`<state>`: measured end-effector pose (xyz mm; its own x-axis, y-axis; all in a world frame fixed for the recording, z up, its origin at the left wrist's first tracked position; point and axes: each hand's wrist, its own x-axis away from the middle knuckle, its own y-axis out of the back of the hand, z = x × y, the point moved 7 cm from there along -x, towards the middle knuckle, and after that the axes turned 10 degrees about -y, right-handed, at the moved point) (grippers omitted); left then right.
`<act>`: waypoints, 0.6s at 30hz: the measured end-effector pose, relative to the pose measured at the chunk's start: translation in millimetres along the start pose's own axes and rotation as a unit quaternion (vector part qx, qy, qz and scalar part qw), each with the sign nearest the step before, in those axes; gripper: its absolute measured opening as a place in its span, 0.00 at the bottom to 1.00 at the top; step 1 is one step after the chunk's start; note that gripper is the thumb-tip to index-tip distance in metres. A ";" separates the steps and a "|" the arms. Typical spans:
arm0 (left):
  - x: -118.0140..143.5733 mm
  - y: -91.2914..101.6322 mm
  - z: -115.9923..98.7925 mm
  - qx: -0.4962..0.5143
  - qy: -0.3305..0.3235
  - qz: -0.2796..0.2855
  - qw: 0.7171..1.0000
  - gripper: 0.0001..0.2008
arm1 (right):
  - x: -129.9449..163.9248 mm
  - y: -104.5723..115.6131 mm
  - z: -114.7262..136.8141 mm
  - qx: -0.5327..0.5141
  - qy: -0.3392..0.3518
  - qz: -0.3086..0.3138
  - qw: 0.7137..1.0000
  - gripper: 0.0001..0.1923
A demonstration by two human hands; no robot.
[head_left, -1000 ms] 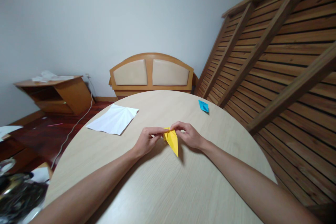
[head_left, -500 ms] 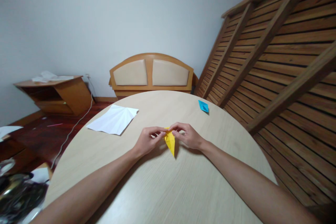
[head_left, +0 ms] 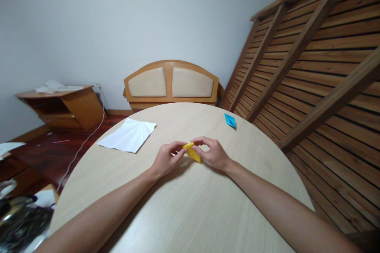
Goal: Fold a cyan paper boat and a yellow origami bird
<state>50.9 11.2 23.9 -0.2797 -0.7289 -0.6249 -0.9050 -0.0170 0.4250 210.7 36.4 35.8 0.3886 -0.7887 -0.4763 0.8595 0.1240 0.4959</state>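
Note:
A small piece of folded yellow paper [head_left: 193,155] is held up between my two hands over the middle of the table. My left hand [head_left: 168,159] pinches its left edge with thumb and fingers. On the other side, my right hand [head_left: 214,153] grips the paper's right edge, the thumb in front and the index finger along the top. The fingertips cover part of the folds. A folded blue paper piece [head_left: 230,120] lies apart from both hands, toward the far right of the table.
The round pale wooden table [head_left: 190,213] lies under my arms. A creased white paper sheet [head_left: 127,136] rests on its left part. Beyond stand a headboard [head_left: 169,83], a low cabinet [head_left: 74,108] and, leaning at right, a slatted wooden frame [head_left: 311,75].
The yellow paper's long point, which hung down toward me, now looks shorter and turned, its lower tip higher up. Both hands stay nearly in place; the blue and white papers are unmoved.

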 end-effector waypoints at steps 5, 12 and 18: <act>0.3 -2.4 -5.3 -0.043 -0.019 0.021 0.999 0.12 | 1.6 -2.6 15.3 0.066 0.082 0.002 0.994 0.10; -0.9 -1.0 -1.9 -0.053 -0.015 0.006 0.998 0.12 | 1.5 -1.3 13.0 0.064 0.054 -0.007 0.996 0.10; -1.9 2.0 4.6 0.010 0.011 -0.022 1.000 0.12 | 1.1 1.7 3.9 0.045 0.008 -0.020 0.999 0.09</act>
<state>48.1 15.6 22.9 -0.2321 -0.7426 -0.6282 -0.9224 -0.0369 0.3844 211.2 33.4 38.9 0.3600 -0.7823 -0.5083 0.8419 0.0376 0.5384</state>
